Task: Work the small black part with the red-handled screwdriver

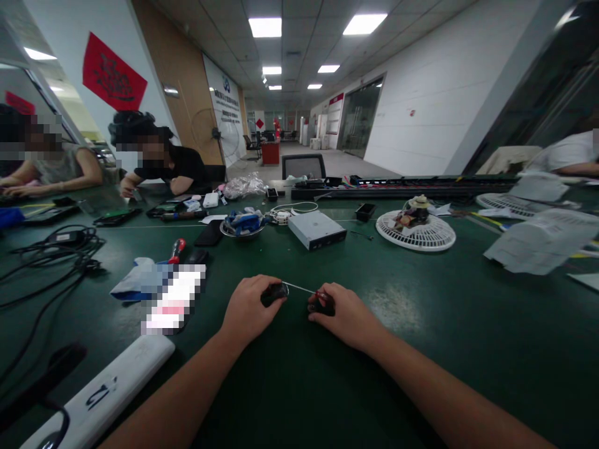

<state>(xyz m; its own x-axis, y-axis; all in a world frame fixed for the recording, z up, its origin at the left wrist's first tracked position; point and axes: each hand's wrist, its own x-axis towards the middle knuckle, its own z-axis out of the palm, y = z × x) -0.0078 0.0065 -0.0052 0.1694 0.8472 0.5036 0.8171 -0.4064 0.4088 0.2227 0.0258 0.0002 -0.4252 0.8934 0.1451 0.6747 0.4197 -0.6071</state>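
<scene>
Both my hands rest close together on the dark green table [421, 349]. My left hand [248, 308] is closed around a small black part [274, 293]. My right hand [344, 315] is closed on a small screwdriver [309, 290] with a thin metal shaft and a red collar; its tip points left to the black part. A second small dark piece [314, 306] sits under my right fingers.
A grey metal drive box [317, 229] and a white fan grille [416, 232] lie farther back. A red-handled screwdriver [176, 249], black cables [51, 249] and a white case [103, 390] lie to the left. Two people sit at the far left, another at the right edge.
</scene>
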